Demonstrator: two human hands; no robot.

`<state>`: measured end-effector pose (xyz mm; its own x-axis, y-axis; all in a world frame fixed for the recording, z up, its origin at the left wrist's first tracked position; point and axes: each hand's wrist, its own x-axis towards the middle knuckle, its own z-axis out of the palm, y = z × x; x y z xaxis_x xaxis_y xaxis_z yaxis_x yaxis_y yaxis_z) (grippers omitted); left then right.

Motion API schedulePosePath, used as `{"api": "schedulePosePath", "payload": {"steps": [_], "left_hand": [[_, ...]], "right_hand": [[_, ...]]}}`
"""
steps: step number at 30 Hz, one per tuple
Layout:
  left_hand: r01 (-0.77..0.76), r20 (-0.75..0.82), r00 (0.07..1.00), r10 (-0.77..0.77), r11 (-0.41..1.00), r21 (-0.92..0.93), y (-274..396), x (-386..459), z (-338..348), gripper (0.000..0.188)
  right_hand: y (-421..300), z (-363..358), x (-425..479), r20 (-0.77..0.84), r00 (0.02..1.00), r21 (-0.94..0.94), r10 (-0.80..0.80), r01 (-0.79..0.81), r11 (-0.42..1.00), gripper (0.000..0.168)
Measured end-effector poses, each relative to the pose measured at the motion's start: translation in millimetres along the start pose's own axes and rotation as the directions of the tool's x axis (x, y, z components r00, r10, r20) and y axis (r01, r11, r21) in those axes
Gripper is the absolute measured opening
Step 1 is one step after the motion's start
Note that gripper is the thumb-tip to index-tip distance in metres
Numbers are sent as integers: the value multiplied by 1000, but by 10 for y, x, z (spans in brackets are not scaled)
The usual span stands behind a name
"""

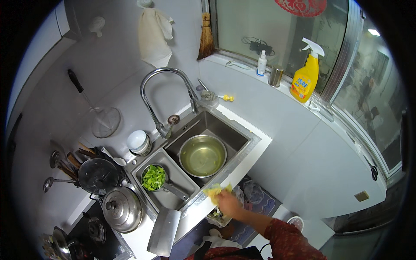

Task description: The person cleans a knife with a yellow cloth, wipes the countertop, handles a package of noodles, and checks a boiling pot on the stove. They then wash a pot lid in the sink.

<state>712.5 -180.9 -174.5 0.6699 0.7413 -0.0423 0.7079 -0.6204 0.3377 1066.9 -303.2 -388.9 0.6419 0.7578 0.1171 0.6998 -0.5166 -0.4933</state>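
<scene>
My right hand [229, 204] holds a crumpled yellow cloth [214, 192] at the front edge of the white counter [195, 213], beside the sink. The hand is slightly blurred. My left hand is out of view. A metal basin [203, 156] of cloudy yellowish-green water sits in the larger sink bowl [235, 130]. In the shallow left compartment [182, 182] stands a pot with a handle [175, 190], containing chopped green leaves [154, 177]. A cleaver [164, 231] reaches over the counter's near edge, its handle mostly cut off by the frame.
A chrome faucet [152, 73] arches over the sink. Stacked bowls [138, 143], a lidded steel pot [122, 209] and a gas stove [92, 229] line the left. On the sill stands a yellow spray bottle [305, 78]. Below my hand is an open bin [219, 219].
</scene>
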Motion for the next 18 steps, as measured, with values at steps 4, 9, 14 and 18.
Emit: {"api": "schedulePosePath", "payload": {"steps": [4,9,14,18], "left_hand": [[11,14,1000,-11,1000,15,78,51,-104,32],[-70,-112,991,74,997,44,-101,36,-42,31],[-70,-192,979,70,997,6,-147,30,-73,31],[-64,-229,971,65,998,13,-233,-45,-185,31]], "right_hand": [[-297,-11,-161,257,966,357,-40,-57,932,20],[-508,-202,15,333,916,740,223,-401,540,29],[-759,96,-29,285,950,794,129,-309,523,33],[-1208,239,-143,273,962,721,-25,-187,668,38]]}}
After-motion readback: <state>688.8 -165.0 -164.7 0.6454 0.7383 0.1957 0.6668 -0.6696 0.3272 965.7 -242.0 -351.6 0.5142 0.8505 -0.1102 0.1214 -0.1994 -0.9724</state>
